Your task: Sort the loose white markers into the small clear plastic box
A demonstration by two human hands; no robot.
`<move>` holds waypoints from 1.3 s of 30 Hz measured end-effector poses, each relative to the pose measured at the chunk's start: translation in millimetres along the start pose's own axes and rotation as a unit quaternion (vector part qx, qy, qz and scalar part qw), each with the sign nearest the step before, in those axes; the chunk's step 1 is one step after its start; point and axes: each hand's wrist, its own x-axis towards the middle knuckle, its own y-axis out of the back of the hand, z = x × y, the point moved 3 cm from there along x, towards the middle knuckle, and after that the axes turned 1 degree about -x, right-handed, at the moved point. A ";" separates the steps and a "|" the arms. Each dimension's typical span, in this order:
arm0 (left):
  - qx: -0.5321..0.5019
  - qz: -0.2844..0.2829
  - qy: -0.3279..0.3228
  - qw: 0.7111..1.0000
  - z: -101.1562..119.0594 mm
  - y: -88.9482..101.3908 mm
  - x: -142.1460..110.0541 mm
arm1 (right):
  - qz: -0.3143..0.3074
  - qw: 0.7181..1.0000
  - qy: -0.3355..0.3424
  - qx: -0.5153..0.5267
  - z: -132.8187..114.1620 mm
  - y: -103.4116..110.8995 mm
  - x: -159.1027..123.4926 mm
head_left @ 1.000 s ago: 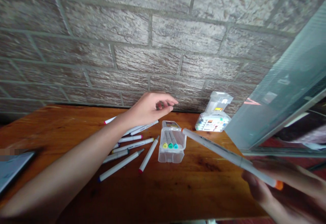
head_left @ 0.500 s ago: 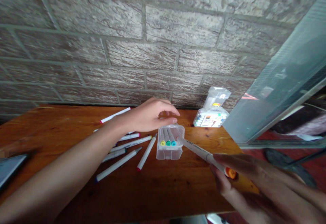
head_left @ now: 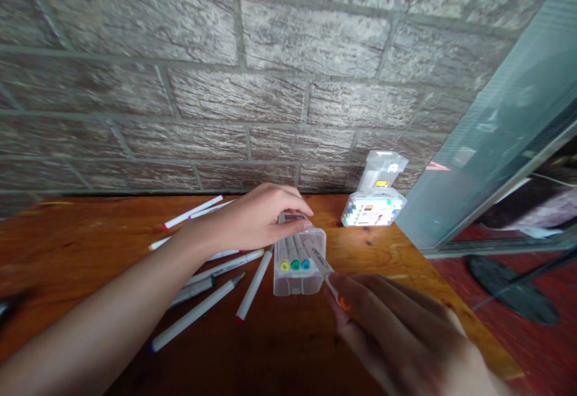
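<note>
Right hand (head_left: 401,324): grip closed on the orange-ended marker (head_left: 323,267), thumb and fingers near its orange end. Marker is tilted, far end inside the open clear case (head_left: 297,286), along its right side

Case sits on the tabletop (head_left: 360,300), orange-ended marker to the right of three markers (head_left: 295,264) lying side by side in it, ends yellow, green, blue from left to right

Left hand (head_left: 264,216): grip open, fingers curved, gap between thumb and index, no marker in it. Thumb is over the far part of the case; can't tell how firmly it touches

Loose markers (head_left: 198,313) are scattered left of the case, some partly behind the left forearm. Second clear case (head_left: 374,210), full of markers, stands farther back on the right near the brick wall (head_left: 270,95), lid up
</note>
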 end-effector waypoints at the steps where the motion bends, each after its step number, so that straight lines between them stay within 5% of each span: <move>1: -0.001 -0.001 -0.002 1.000 -0.7 -0.5 0.0 | -0.008 1.000 0.002 0.001 0.3 -1.4 1.3; 7: -0.002 -0.003 -0.001 1.000 -3.6 -1.5 -0.1 | -0.063 0.998 0.010 -0.004 5.8 -16.5 3.5; 15: 0.002 0.003 0.008 1.000 -7.2 -0.7 0.2 | -0.043 0.999 -0.015 0.002 16.5 -40.3 -2.9; 39: 0.016 -0.007 0.020 1.000 -7.8 -2.5 1.6 | -0.088 0.994 0.010 -0.070 27.8 -56.6 -5.3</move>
